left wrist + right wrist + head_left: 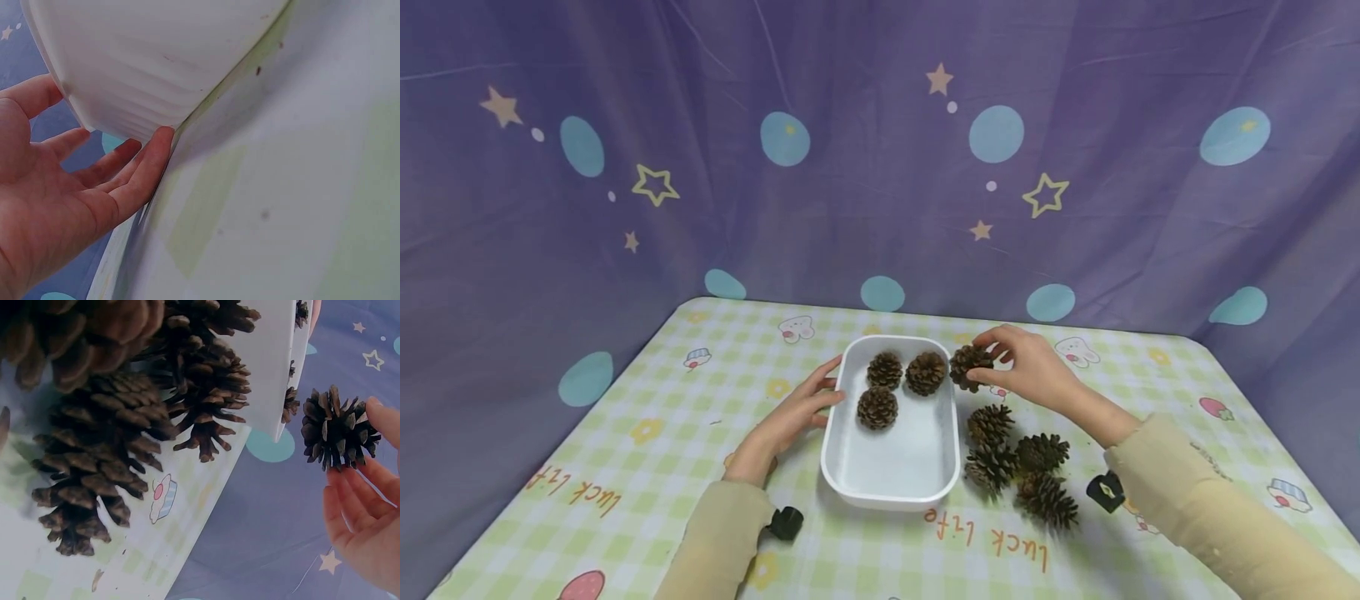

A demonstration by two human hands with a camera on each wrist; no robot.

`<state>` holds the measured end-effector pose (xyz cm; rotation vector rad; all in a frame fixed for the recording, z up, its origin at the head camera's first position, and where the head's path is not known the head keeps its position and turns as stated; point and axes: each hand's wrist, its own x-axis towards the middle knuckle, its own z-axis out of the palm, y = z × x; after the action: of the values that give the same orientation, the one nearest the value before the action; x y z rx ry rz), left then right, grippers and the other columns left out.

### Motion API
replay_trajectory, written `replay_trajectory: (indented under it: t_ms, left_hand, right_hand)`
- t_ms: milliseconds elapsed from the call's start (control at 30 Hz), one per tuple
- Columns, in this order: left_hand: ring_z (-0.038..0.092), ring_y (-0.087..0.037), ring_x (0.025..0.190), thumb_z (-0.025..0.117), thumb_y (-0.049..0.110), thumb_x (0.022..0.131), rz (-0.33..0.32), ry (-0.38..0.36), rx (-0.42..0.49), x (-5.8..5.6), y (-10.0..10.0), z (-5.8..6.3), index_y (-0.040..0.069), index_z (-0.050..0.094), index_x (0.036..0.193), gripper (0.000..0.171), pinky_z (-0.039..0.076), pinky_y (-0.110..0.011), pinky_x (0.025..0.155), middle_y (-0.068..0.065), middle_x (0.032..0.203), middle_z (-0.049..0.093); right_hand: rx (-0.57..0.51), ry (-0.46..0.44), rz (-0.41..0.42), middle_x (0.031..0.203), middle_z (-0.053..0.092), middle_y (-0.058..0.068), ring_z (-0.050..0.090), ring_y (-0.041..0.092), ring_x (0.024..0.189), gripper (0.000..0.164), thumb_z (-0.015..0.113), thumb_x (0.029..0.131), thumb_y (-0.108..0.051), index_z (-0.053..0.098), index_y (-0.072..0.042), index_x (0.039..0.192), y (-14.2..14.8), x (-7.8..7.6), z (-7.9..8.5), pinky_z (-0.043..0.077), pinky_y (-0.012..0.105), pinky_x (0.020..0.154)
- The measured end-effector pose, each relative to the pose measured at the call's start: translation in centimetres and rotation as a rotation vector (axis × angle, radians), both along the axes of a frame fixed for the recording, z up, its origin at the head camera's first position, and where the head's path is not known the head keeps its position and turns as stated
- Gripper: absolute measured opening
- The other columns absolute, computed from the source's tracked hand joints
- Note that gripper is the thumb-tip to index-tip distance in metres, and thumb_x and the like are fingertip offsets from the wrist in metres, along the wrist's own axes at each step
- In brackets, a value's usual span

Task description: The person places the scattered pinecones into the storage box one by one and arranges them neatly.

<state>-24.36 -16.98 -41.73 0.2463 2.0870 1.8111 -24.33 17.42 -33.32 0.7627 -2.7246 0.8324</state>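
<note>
My right hand (pixel 1026 367) pinches a brown pine cone (pixel 970 367) between thumb and fingers, right at the bin's right rim. In the right wrist view the same pine cone (pixel 340 430) shows its spread scales, and the fingers (pixel 356 500) lie under it. A white plastic bin (pixel 891 467) stands on the table with three pine cones (pixel 877 407) in its far half. At its left side rests my left hand (pixel 793 412), fingers fairly straight along the wall. The left wrist view has those fingertips (pixel 164 134) against the bin's outer wall (pixel 144 69) near its base.
Several loose pine cones (pixel 1041 492) lie grouped on the table just right of the bin, below my right forearm. A green checked cloth (pixel 647 500) covers the table. Behind its far edge hangs a purple curtain (pixel 880 217) with stars and blue spots.
</note>
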Motion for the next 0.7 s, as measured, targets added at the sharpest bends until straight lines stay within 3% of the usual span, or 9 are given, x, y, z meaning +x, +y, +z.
replay_trajectory:
  t_ms: [700]
  left_hand:
    - [0.051, -0.03, 0.111, 0.05, 0.024, 0.093, 0.017, 0.0, -0.008, 0.0, 0.1, 0.0, 0.034, 0.02, 0.144, 0.06, 0.051, -0.04, 0.085, -0.013, 0.136, 0.035]
  right_hand:
    - [-0.01, -0.038, 0.099, 0.109, 0.061, 0.001, 0.061, 0.014, 0.086, 0.044, 0.073, 0.075, -0.036, 0.061, -0.013, 0.11, -3.1, 0.1, -0.3, 0.052, 0.03, 0.074]
